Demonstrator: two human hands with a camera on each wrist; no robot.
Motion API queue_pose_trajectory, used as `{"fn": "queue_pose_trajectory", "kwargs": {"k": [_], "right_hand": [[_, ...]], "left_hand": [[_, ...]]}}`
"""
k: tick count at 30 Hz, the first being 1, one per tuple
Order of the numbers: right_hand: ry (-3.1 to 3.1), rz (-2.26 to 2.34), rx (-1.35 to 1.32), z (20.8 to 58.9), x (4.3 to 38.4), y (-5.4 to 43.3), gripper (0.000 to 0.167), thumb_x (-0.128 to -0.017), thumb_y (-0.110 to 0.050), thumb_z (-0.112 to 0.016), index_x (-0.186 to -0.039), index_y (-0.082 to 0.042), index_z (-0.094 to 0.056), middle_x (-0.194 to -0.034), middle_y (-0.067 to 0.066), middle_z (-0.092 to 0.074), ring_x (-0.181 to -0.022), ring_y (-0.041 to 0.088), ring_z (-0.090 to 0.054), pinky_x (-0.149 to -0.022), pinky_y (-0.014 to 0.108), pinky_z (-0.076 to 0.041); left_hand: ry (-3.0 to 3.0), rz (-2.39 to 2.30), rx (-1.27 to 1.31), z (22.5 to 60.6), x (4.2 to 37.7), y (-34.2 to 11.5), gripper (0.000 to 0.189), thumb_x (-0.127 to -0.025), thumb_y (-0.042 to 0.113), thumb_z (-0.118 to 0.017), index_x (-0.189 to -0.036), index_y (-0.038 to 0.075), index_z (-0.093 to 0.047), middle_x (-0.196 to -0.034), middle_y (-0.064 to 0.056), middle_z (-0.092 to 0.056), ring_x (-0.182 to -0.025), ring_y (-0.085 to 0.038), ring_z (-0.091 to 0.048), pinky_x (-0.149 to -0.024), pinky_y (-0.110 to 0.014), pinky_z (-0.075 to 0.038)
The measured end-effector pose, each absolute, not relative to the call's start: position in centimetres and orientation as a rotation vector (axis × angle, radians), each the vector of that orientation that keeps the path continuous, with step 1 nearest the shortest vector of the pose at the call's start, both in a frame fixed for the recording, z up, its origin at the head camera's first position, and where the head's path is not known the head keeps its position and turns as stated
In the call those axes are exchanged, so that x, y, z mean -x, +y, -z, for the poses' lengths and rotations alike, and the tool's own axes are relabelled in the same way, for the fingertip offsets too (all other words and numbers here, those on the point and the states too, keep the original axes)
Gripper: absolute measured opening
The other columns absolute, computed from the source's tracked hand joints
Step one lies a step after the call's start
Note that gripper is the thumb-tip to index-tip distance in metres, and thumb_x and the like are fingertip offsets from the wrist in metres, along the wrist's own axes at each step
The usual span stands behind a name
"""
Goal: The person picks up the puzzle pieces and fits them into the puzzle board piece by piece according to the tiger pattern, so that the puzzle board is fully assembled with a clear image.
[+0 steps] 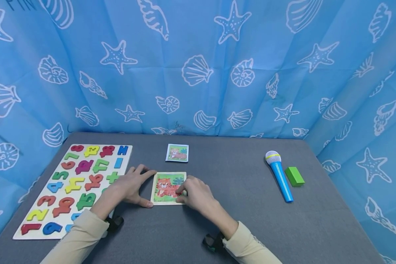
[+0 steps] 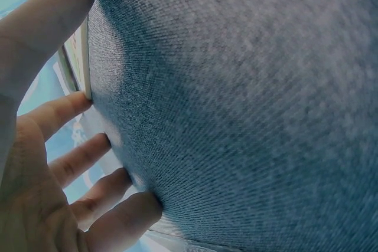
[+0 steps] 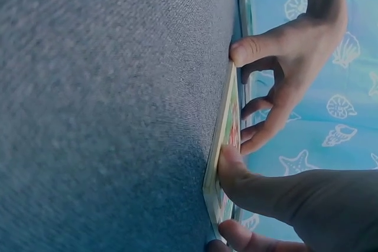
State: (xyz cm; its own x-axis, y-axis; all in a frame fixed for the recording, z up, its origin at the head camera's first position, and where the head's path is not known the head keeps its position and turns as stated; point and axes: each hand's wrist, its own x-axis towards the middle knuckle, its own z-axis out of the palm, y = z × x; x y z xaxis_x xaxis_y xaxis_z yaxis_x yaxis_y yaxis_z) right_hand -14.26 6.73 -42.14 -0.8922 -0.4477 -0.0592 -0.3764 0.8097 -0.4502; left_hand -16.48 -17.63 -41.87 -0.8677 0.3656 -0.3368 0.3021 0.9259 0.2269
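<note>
A small square tiger puzzle (image 1: 165,186) with a pale wooden rim lies flat on the grey tabletop. Spread along its left side, my left hand (image 1: 131,185) touches the near corner with the thumb and the far corner with the forefinger. The left wrist view shows its other fingers resting on the cloth. My right hand (image 1: 197,193) is bent over the right side, thumb and forefinger close together on the tiger's hind part, which they partly hide. In the right wrist view the right thumb (image 3: 232,166) lies on the picture; I cannot tell whether a loose piece is pinched.
A matching tiger picture card (image 1: 177,153) lies beyond the puzzle. On the left is a white number board (image 1: 61,176) with coloured numerals, partly under the left forearm. A blue toy microphone (image 1: 280,178) and a green block (image 1: 294,176) lie at right. A blue shell-patterned curtain (image 1: 198,91) borders the table.
</note>
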Motion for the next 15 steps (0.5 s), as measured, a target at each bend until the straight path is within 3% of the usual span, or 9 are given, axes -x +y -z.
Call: {"fn": "queue_pose_trajectory", "kwargs": {"k": [15], "right_hand": [[2.86,0.743,0.645,43.02,14.43,6.61,0.01,-0.085,-0.022,-0.084,-0.093,-0.015,-0.084,-0.091,0.002,-0.069,-0.081,0.012,-0.061,-0.062,0.026,-0.048]], "left_hand": [[2.708,-0.254,-0.507,41.83,16.48,-17.88,0.111,-0.067,0.069,-0.085,-0.156,0.021,-0.041,-0.151,-0.018,-0.042,-0.122,-0.038,-0.048,-0.094,-0.062,-0.05]]}}
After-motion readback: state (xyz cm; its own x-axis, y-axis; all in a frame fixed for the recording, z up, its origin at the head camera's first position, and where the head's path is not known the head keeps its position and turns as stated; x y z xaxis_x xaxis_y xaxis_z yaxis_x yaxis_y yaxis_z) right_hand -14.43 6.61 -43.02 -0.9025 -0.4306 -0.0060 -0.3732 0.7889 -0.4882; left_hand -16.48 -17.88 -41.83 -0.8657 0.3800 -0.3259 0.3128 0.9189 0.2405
